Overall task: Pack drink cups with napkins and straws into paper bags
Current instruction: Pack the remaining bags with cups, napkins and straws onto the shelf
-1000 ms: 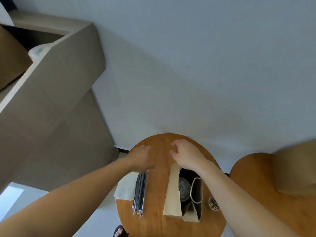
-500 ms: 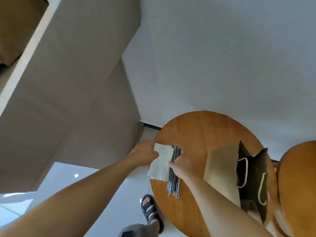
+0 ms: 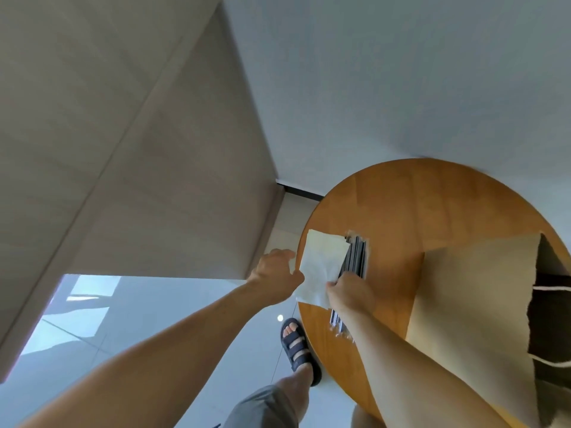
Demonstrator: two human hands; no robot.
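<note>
Napkin beside left hand, right hand apparently pinching its edge

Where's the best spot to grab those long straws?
Probably the far ends of the straws, which stick out bare past the napkin. Bring your grip down from above and pinch across: they lie flat, side by side, on the table.

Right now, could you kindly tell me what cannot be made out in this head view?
All in the head view:
Inside the paper bag: the interior is dark and the right frame edge cuts the bag off; no cup is visible.
How many straws: the napkin and the right hand cover them.
Whether the right hand pinches napkin or straw: hidden beneath it.
Whether the left hand holds the napkin's edge: too blurred.
</note>
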